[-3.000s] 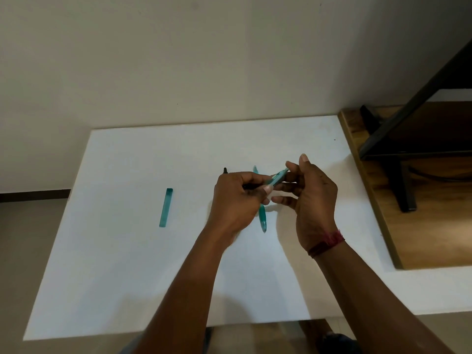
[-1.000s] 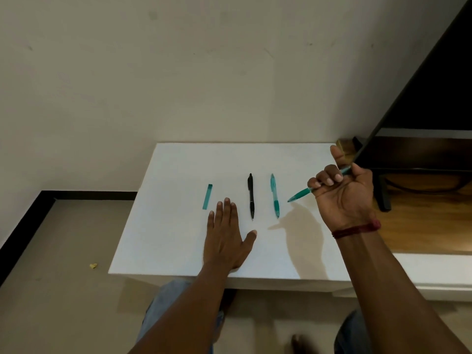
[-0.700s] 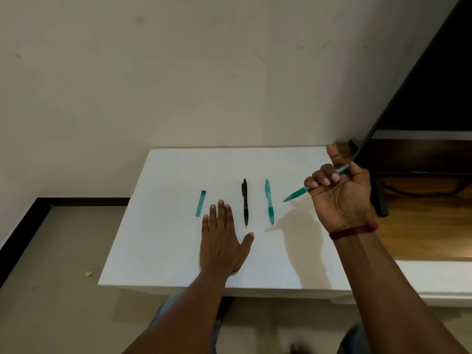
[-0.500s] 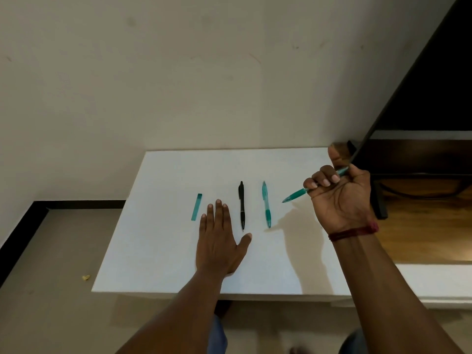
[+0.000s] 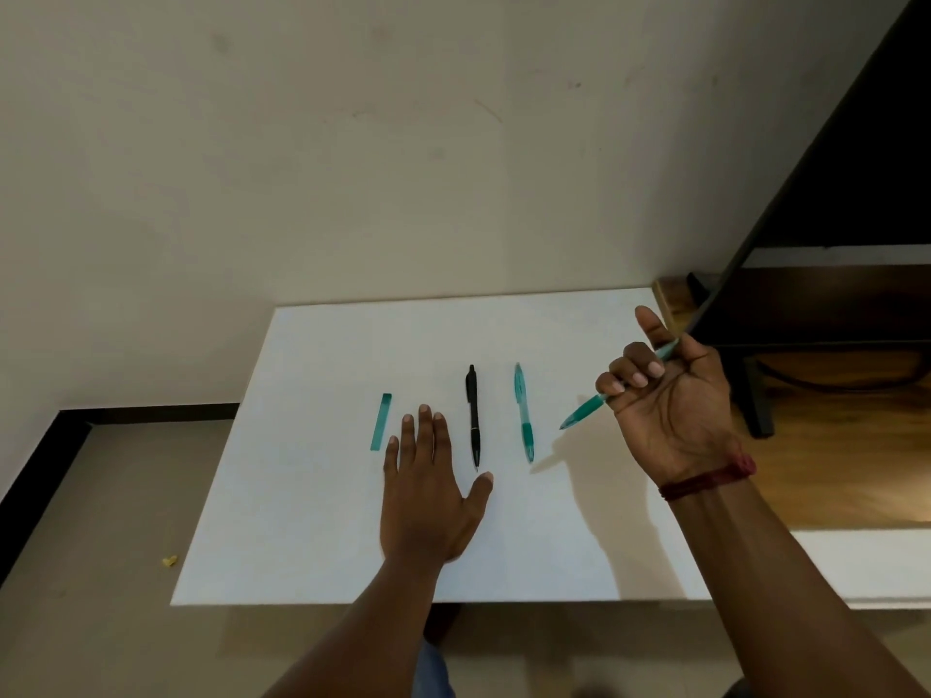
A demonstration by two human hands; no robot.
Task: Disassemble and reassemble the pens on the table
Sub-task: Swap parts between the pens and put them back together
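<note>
Status: 3 pens are in view and all 3 look whole. The black pen [image 5: 472, 415] and the teal pen [image 5: 524, 413] lie side by side, apart, on the table [image 5: 312, 496], tips towards the person. The held pen [image 5: 587, 408] is off the table in the right hand [image 5: 670, 400].

Outstanding: 1 loose teal piece [image 5: 381, 421] lies alone at the left, just beyond the left hand [image 5: 428, 491]. It may be a cap or sleeve; which pen it belongs to cannot be told. Judgement: the held pen appears reassembled along its visible length, though its upper end is hidden in the fist. Fitting the loose piece, if it belongs, and setting the pen down remain. Whether the 2 lying pens are already done cannot be told.

Hands: well apart. The left lies flat, palm down on the table, fingers straight, holding nothing, near the black pen's tip but not touching it. The right is raised, palm towards the camera, fingers curled round the held pen, thumb up, pen tip slanting down and left. A red wristband [image 5: 705, 483] sits at that wrist.

Materials: the table top is matte white, flat, square-edged. Both teal pens are translucent plastic with a darker grip section tapering to a point. The black pen is opaque and slim. The teal piece is a narrow, straight-sided, translucent strip.
</note>
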